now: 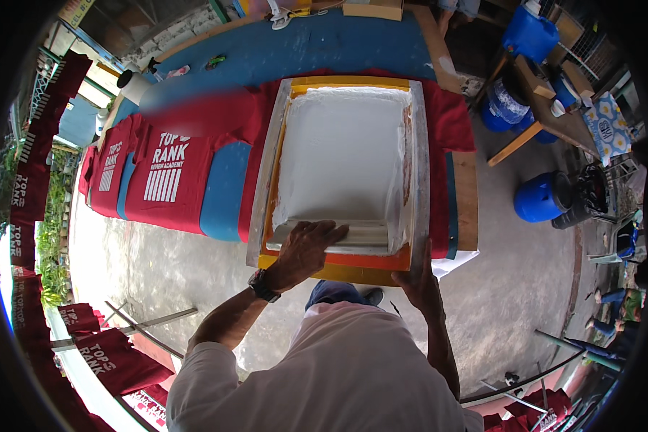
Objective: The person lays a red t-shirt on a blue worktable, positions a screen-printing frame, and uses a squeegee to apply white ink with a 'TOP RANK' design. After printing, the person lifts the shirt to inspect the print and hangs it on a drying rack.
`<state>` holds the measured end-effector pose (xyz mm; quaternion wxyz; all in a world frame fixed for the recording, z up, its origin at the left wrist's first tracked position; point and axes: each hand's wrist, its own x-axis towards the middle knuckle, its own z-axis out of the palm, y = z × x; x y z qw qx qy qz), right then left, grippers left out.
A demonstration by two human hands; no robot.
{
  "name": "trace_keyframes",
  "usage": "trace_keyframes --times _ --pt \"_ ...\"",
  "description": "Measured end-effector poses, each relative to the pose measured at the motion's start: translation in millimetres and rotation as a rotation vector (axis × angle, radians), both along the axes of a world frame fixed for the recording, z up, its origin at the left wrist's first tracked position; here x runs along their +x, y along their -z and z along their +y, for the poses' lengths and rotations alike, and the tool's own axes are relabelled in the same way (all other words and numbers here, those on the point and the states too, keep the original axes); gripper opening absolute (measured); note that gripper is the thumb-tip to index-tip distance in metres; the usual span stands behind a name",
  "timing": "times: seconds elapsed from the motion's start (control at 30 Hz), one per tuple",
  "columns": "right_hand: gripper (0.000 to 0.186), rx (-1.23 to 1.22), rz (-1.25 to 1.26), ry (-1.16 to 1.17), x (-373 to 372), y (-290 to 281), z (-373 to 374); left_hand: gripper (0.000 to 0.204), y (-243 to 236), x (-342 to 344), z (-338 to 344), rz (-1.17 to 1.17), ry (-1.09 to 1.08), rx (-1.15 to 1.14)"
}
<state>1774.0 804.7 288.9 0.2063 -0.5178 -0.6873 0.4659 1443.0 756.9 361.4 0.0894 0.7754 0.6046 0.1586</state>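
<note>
Squeegee held okay?

Yeah, it's just under the left hand, fingers curled over. Probably stiff, maybe slippery; grab mid-handle. Right hand touches the frame, further right; closure unclear.

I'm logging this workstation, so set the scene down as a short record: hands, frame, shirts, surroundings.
Left hand: gripping a pale squeegee-like bar at the frame's near end
Left wrist: dark watch
Right hand: at the frame's near right corner
Frame: lying over a red shirt
Inside frame: white layer
Left of frame: red shirts with white print
Worktop: blue
Floor, right: blue barrel
</note>
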Motion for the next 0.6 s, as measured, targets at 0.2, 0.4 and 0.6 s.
trace_keyframes --times 0.2,0.4,0.6 --pt "0.118 0.088 0.074 -0.001 -0.4 1.4 -0.8 0.071 2.2 -47.2 111.3 0.015 -0.011 0.053" --pt "0.115 0.086 0.029 -0.005 -2.9 -2.4 1.7 0.070 23.4 -112.2 264.2 0.207 0.027 0.219" --pt "0.116 -0.019 -0.054 -0.002 -2.5 -6.4 3.5 0.069 49.7 -147.9 345.4 0.281 -0.010 0.132"
